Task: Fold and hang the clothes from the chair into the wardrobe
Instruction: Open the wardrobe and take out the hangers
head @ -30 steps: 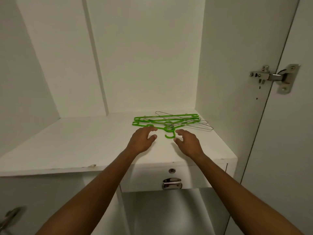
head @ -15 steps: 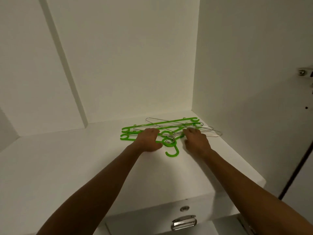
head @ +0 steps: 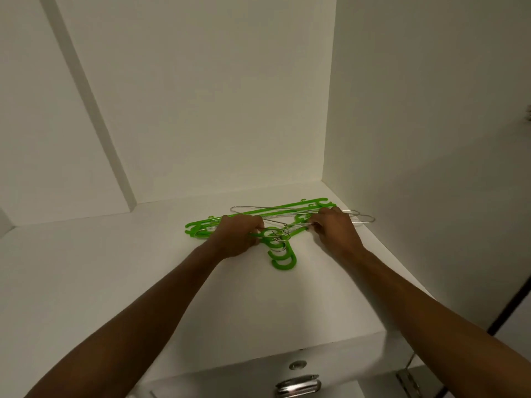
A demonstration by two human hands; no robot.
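Hangers: I see green plastic hangers (head: pixel 283 248) and wire hangers (head: pixel 363 219) tangled near the wardrobe shelf's (head: pixel 115 282) back right corner.
Hands: my left hand (head: pixel 237 238) and right hand (head: pixel 334 229) curl around them.
Handling: light, stiff, snag-prone; I'd grip the shoulders.

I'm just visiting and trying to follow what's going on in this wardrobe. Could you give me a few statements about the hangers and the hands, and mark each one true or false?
1. The pile of hangers lies on a white shelf. True.
2. Every hanger in the pile is green plastic. False: thin metal wire hangers are mixed in with the green ones.
3. The left hand and the right hand both have a grip on the pile. True.
4. A shirt hangs on one of the hangers. False: no clothes are in view.
5. A drawer with a metal handle sits under the shelf. True.
6. The hanger hooks point toward the back wall. False: they point toward the person.
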